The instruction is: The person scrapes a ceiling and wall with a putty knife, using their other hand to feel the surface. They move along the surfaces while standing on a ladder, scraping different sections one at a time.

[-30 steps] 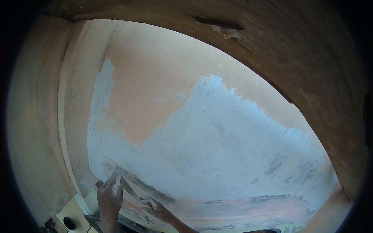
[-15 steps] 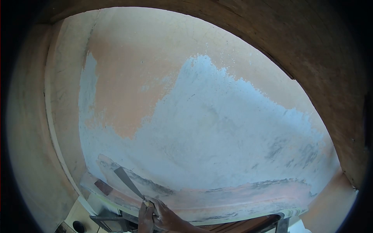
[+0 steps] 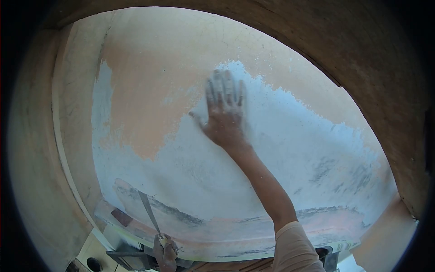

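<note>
My right hand (image 3: 225, 113) lies against the wall (image 3: 267, 149) with its fingers spread. Whitish dust coats the fingers, and they are slightly blurred. It is over the upper edge of the pale bluish-white area, beside the bare peach patch (image 3: 140, 104). Low in the view, my left hand (image 3: 166, 255) is closed round the handle of a putty knife (image 3: 150, 211). The knife's long grey blade points up and to the left in front of the wall's lower part. The palm side of my left hand is hidden.
A dark curved wooden beam (image 3: 317, 41) arches over the top and right. A narrow pale strip (image 3: 61, 140) runs down the left side. Below the wall are a dark-framed panel (image 3: 131, 260) and a round dark opening (image 3: 94, 264). Dark scuffs mark the wall's lower ledge (image 3: 217, 231).
My right hand has left the putty knife handle and moved up onto the wall, opening flat. My left hand keeps the knife, with the blade now turned a little more upright.
</note>
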### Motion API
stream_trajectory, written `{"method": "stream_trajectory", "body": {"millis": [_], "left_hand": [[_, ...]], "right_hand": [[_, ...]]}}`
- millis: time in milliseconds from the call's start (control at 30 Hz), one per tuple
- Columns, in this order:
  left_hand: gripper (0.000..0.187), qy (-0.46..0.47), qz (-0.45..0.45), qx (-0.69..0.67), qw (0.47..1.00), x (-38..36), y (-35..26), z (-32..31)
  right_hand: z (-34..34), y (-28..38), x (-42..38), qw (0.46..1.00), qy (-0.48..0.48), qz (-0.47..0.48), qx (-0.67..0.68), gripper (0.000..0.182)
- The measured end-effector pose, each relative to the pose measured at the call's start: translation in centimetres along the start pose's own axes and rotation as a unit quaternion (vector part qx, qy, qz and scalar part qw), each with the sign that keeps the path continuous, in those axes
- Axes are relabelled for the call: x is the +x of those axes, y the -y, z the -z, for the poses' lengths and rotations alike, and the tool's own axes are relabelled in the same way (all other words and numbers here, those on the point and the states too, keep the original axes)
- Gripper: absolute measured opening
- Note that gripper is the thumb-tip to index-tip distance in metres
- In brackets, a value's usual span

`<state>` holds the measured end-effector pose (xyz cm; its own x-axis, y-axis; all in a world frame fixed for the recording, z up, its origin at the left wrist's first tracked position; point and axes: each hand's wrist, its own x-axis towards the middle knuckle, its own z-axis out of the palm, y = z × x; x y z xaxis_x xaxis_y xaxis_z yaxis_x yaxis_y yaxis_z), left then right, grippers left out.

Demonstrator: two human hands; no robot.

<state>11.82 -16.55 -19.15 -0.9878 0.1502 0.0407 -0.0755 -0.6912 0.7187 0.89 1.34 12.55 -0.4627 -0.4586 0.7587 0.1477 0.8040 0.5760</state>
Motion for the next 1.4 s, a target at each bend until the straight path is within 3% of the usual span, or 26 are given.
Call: {"method": "stream_trajectory", "body": {"millis": [67,100,200,233,300,333,400,467,533,633,700,767,800,867,933,1000,1033,1100,1200,1300,1333,1400], "left_hand": [[0.017,0.009,-0.032,-0.001,0.999,-0.3,0.3,-0.4],[0.016,0.006,-0.039,0.013,0.999,-0.6,0.2,0.0],[0.021,0.002,-0.086,0.076,0.993,-0.7,0.9,2.6],[0.027,-0.004,-0.102,0.114,0.988,-0.8,1.8,4.2],[0.031,-0.015,-0.131,0.196,0.972,-0.6,3.9,7.4],[0.029,-0.022,-0.113,0.183,0.976,-0.6,5.0,7.9],[0.027,-0.033,-0.081,0.15,0.985,-0.4,6.6,8.0],[0.016,-0.012,-0.019,0.098,0.995,-0.4,5.7,5.9],[0.01,0.015,0.01,0.099,0.995,-0.9,4.0,3.5],[0.015,0.064,-0.043,0.195,0.978,-1.6,2.1,2.2],[0.029,0.097,-0.123,0.275,0.948,-2.3,2.5,3.2],[0.032,0.077,-0.171,0.303,0.935,-1.8,5.0,5.0],[0.033,0.074,-0.192,0.314,0.927,-1.7,6.4,5.6],[0.036,0.083,-0.109,0.27,0.953,-2.0,5.9,5.3],[0.037,0.105,-0.049,0.243,0.963,-2.5,5.7,4.5],[0.037,0.118,-0.031,0.238,0.964,-2.5,5.3,4.2],[0.036,0.122,-0.132,0.284,0.942,-2.1,5.9,4.8],[0.035,0.108,-0.331,0.353,0.868,-1.8,8.1,6.6],[0.033,0.092,-0.178,0.298,0.933,-4.4,6.3,6.9],[0.033,0.092,0.031,0.26,0.961,-5.5,6.6,10.3],[0.034,0.096,0.028,0.269,0.958,-5.5,6.2,10.6],[0.034,0.099,0.023,0.286,0.953,-5.9,5.3,11.0]], "right_hand": [[-3.6,5.0,-2.3,0.942,0.147,0.275,0.125,0.07],[-2.5,6.1,-2.6,0.849,0.319,0.34,0.247,0.067],[2.0,3.2,-3.1,0.955,0.04,0.209,0.209,0.059],[4.0,-0.2,-1.7,0.989,-0.041,0.063,0.125,0.06],[3.2,-8.2,0.3,0.962,-0.145,-0.176,-0.152,0.066],[3.5,-9.1,1.3,0.957,-0.156,-0.185,-0.159,0.067],[2.2,-5.6,3.3,0.973,-0.125,-0.118,-0.152,0.068],[-0.4,-0.4,2.9,0.996,-0.011,0.082,-0.025,0.07],[-3.7,3.6,-0.6,0.934,0.142,0.327,0.028,0.072],[-2.4,0.4,-0.9,0.94,0.131,0.315,0.027,0.07],[2.6,-5.5,3.6,0.993,-0.003,0.013,-0.113,0.067],[1.8,-9.6,4.9,0.984,-0.121,-0.132,0.019,0.073],[0.8,-9.2,4.0,0.993,-0.096,-0.073,0.013,0.072],[0.4,-2.3,1.5,0.999,-0.038,0.027,-0.017,0.07],[-2.5,2.9,-3.9,0.972,0.095,0.207,0.054,0.077],[-2.2,1.2,-6.8,0.973,0.096,0.203,0.049,0.078],[-1.9,0.5,-7.3,0.973,0.089,0.207,0.049,0.079],[2.9,-5.6,-7.0,0.997,0.034,0.02,-0.068,0.08],[7.8,-16.8,-10.9,0.945,-0.103,-0.226,-0.212,0.075],[11.0,-23.3,-16.7,0.864,-0.156,-0.447,-0.173,0.074],[11.6,-23.7,-17.4,0.832,-0.172,-0.508,-0.145,0.074],[11.2,-24.0,-18.4,0.826,-0.177,-0.52,-0.125,0.075]]}}
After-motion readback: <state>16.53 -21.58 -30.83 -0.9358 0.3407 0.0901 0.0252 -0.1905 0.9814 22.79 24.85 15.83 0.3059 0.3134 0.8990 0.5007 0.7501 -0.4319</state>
